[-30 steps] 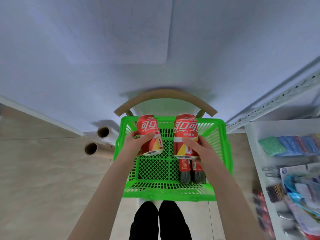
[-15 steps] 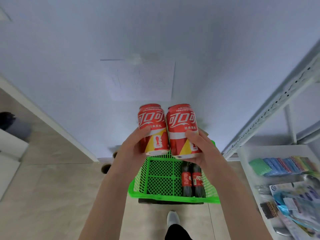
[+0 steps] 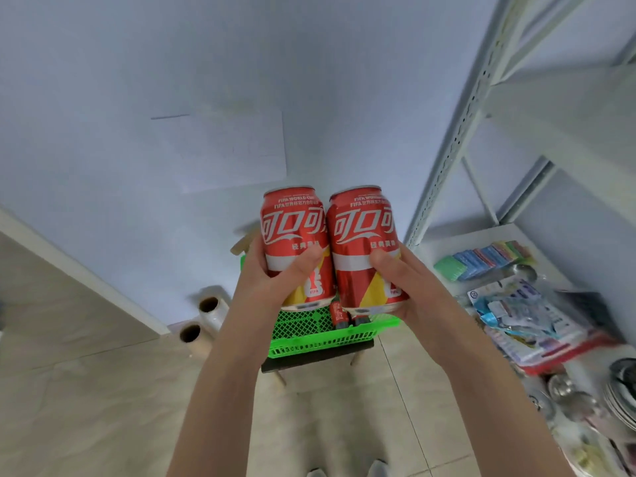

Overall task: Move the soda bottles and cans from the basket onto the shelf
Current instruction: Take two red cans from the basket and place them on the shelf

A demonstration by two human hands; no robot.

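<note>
Two red soda cans are held upright side by side, touching, well above the green basket [image 3: 320, 340]. My left hand [image 3: 272, 280] grips the left can [image 3: 292, 232]; my right hand [image 3: 409, 284] grips the right can [image 3: 361, 232]. Below them, two dark soda bottles [image 3: 339, 313] with red labels lie in the basket, mostly hidden by the cans. The basket rests on a chair seat [image 3: 309, 361]. The white metal shelf [image 3: 564, 108] stands to the right, with a bare upper board.
The lower shelf board [image 3: 457, 239] carries coloured sponges [image 3: 481, 258], printed packets [image 3: 530, 318] and metal dishes [image 3: 619, 390]. Two rolls of clear film [image 3: 203, 318] lie on the floor by the wall at left. Tiled floor spreads below me.
Both hands have lifted the two cans out of the basket and up, bringing them together. My view has tilted up and toward the shelf at right.
</note>
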